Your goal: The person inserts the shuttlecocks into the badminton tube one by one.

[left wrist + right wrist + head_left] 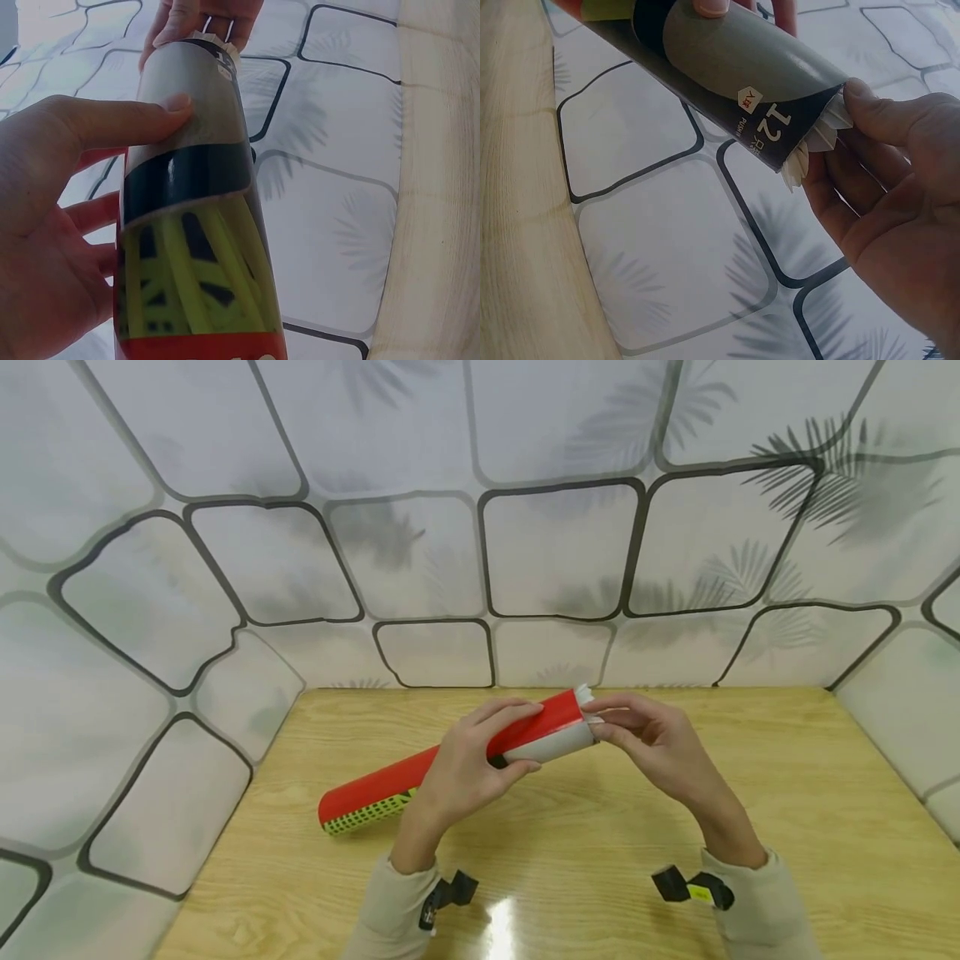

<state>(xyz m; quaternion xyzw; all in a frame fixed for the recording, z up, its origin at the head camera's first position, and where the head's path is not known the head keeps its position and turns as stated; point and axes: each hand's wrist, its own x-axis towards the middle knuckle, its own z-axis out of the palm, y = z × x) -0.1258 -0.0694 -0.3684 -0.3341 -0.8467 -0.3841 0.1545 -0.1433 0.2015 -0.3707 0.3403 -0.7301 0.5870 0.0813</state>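
A long shuttlecock tube (378,782), red with white, black and yellow-green parts, slants up to the right above the table in the head view. My left hand (461,768) grips it round the middle; in the left wrist view the thumb lies along its grey side. White feathers of a shuttlecock (821,141) stick out of the tube's right end, beside a printed "12". At that end, my right hand (660,750) pinches the feathers, thumb close to the rim and fingers behind. Whatever lies deeper inside the tube is hidden.
Under the hands is a light wood-grain table (585,868). A pale cloth backdrop (558,552) with dark outlines and leaf prints rises behind the table and along both sides. Each wrist carries a small black camera mount (453,889).
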